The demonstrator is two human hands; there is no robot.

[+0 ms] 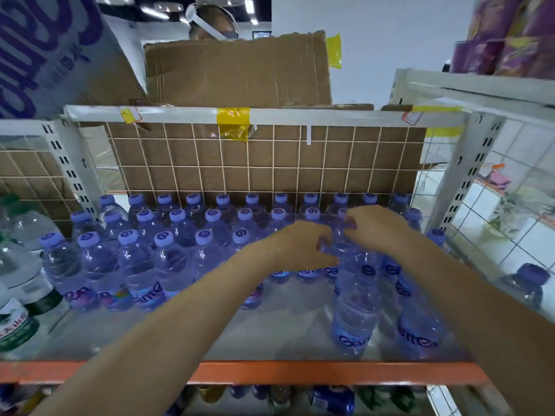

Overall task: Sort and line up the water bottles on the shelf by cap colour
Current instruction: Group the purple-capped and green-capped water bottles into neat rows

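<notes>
Rows of purple-capped water bottles (163,238) stand on the metal shelf (288,331), filling its back and left. My left hand (300,247) grips the shoulder of a purple bottle in the middle rows, fingers curled round it. My right hand (372,226) pinches the top of a neighbouring purple-capped bottle (342,235), whose cap is mostly hidden by the fingers. Two more purple bottles stand at the front right: one (356,307) with its cap showing, another (417,325) partly under my right forearm.
Green-labelled clear bottles (18,295) stand at the far left. A wire grid backed with cardboard (264,163) closes the rear. The orange shelf edge (300,372) runs along the front. Cardboard boxes (237,70) sit on top, a person behind them. A lone purple bottle (525,283) stands beyond the right mesh.
</notes>
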